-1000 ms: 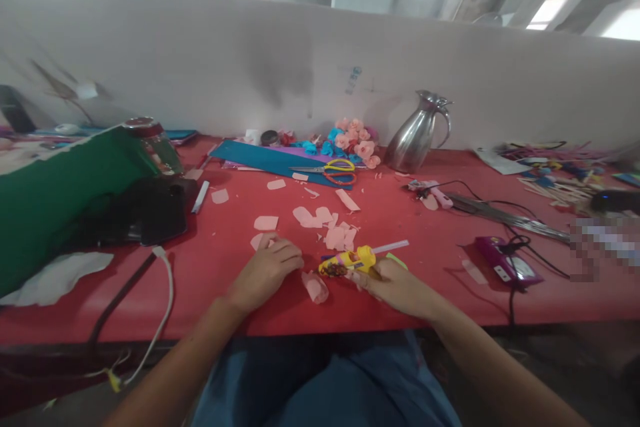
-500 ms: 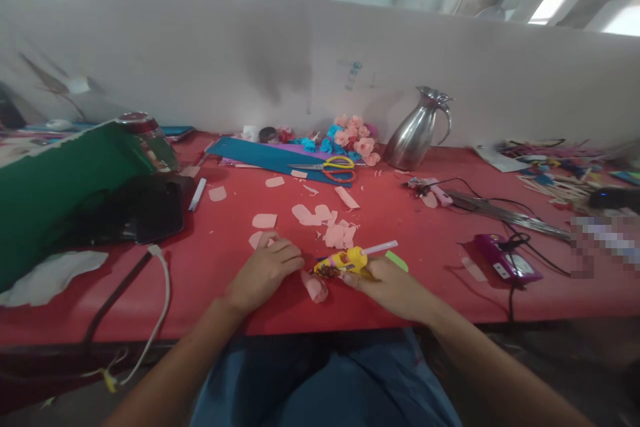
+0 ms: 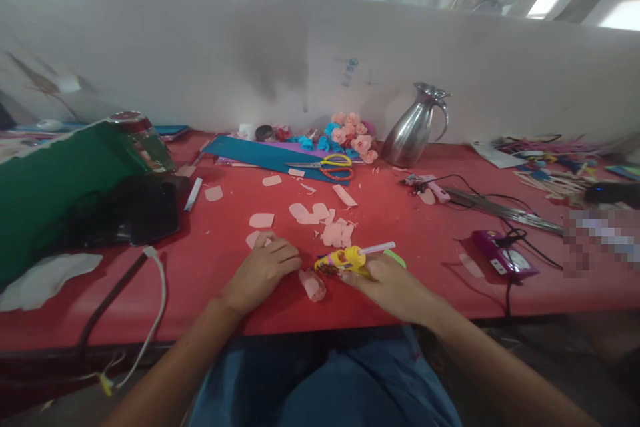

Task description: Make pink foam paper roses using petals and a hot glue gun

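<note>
My right hand (image 3: 400,283) is closed around a yellow hot glue gun (image 3: 345,257), its nozzle pointing left and a clear glue stick (image 3: 379,247) jutting from its back. Just left of the nozzle is my left hand (image 3: 263,272), fingers curled together. At its fingertips is a rolled piece of pink paper (image 3: 313,285), low over the red tabletop; the exact grip is hidden. Several cut pink paper pieces (image 3: 337,233) lie beyond both hands, and one pink petal shape (image 3: 254,238) is partly under my left fingers.
Yellow-and-red-handled scissors (image 3: 335,167) rest on a blue sheet (image 3: 255,155). Behind are pink paper flowers (image 3: 357,137) and a steel jug (image 3: 413,130). A purple power box (image 3: 503,257) with cords sits right. At left are a black phone-like slab (image 3: 157,213) and green board (image 3: 55,193).
The view has shifted slightly. Both hands stay in nearly the same place, with a slightly wider gap between my left fingers and the glue gun's nozzle.
</note>
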`<action>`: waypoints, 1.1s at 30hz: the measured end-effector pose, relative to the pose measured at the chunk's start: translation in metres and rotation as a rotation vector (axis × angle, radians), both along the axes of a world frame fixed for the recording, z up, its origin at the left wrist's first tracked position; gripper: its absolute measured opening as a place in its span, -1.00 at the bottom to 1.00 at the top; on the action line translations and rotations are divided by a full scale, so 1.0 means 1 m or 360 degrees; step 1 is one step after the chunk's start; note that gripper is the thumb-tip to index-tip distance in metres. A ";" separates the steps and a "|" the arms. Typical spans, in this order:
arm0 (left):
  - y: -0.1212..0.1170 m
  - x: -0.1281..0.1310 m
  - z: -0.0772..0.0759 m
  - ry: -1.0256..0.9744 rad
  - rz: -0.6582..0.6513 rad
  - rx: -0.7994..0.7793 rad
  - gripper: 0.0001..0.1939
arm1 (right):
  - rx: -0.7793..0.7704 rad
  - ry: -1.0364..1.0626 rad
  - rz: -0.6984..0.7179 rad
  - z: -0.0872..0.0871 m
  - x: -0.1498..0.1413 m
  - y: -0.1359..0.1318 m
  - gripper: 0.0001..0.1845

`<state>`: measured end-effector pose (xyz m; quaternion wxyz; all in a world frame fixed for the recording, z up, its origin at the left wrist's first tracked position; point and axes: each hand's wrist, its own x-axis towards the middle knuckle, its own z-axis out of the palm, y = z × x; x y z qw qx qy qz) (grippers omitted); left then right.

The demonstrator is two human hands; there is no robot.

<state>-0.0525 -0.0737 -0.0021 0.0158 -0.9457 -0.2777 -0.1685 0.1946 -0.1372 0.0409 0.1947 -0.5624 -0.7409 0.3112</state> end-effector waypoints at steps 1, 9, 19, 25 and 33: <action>0.000 0.000 0.000 0.0001 0.0002 0.0001 -0.71 | 0.0020 -0.0024 0.0003 0.001 -0.001 0.000 -0.65; -0.002 0.001 0.003 -0.0038 -0.0007 -0.0009 -0.71 | 0.0006 0.0060 0.0077 0.016 0.000 -0.004 -0.64; -0.001 0.001 0.001 -0.0017 -0.0003 -0.0002 -0.70 | -0.0022 -0.0263 0.0014 0.009 -0.006 -0.008 -0.56; -0.001 0.001 0.001 -0.0043 -0.0016 0.0009 -0.70 | -0.0015 -0.0233 0.0019 0.008 -0.005 -0.005 -0.60; -0.002 0.000 0.002 -0.0046 -0.0015 0.0000 -0.74 | 0.0067 -0.0233 0.0020 0.012 -0.007 -0.007 -0.66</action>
